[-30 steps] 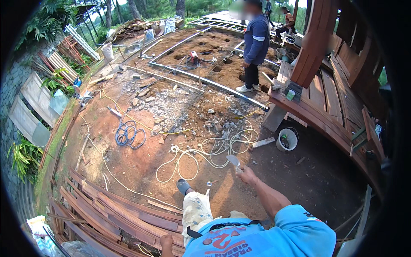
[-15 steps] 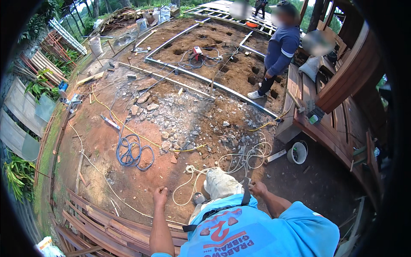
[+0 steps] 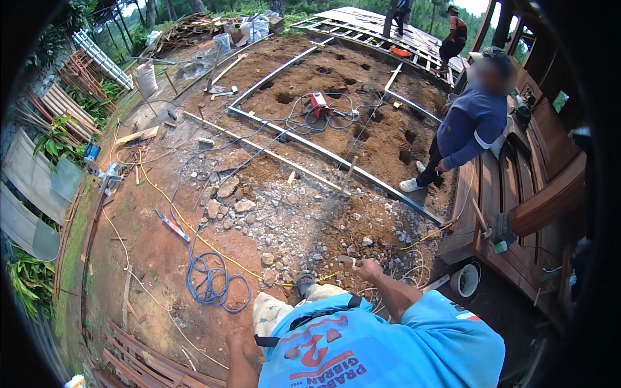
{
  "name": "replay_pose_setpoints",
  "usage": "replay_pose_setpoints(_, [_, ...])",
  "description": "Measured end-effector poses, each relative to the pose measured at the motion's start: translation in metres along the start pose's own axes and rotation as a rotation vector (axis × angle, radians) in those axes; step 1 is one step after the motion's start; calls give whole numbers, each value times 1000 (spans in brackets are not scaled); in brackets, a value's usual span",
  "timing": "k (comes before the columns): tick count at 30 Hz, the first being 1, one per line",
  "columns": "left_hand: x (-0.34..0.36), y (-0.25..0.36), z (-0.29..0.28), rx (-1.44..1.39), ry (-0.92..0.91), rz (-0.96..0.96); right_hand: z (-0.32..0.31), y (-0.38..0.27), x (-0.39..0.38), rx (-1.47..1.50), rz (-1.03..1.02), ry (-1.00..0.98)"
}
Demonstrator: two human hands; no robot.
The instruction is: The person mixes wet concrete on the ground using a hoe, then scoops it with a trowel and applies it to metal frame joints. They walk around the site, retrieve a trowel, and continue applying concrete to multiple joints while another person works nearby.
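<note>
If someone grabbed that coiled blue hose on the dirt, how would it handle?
The blue hose would probably be floppy: it lies in loose, uneven loops, so lifting one point would likely let the rest sag and uncoil. It looks thin and light, though a tail runs off across the red dirt, so it may drag and snag.

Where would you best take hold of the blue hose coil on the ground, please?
Grip the blue hose coil at the near side of its loops, gathering several turns at once, coming from above. It lies flat on bare dirt with its tail running away uphill, so the bunched turns nearest the left hand are easiest.
</note>
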State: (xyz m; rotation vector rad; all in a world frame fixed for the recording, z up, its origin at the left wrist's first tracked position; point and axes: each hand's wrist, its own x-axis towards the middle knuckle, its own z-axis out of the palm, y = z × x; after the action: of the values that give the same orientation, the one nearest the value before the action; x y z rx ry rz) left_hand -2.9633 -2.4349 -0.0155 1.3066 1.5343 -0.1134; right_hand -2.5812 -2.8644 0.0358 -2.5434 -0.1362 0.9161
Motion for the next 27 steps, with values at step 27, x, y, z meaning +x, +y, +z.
replay_pose_setpoints(27, [337, 735, 75, 113, -93, 612, -100, -250, 314, 115, 390, -134])
